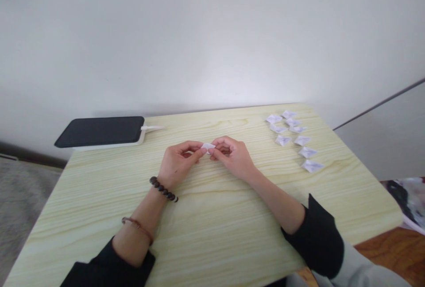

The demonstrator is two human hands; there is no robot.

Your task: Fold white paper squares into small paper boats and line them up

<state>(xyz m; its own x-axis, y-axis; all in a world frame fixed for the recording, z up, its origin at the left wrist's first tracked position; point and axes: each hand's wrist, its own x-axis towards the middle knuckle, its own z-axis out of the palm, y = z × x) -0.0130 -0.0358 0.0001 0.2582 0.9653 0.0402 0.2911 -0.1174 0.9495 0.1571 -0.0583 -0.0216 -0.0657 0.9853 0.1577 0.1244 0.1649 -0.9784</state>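
Note:
A small folded piece of white paper (208,146) is pinched between my two hands, over the middle of the table. My left hand (180,159) grips its left end with thumb and forefinger. On the other side, my right hand (233,156) holds the right end the same way, its remaining fingers curled in. Parts of the paper are hidden under the fingertips. Several similar folded white paper pieces (311,166) lie to the right, grouped toward the table's far right corner.
The pale wood-grain table (212,234) stands against a white wall (212,39). At its back left a black phone (101,131) rests on a white block, with a white cable (152,128) at its right end. A bag-like bundle (410,200) sits beyond the right edge.

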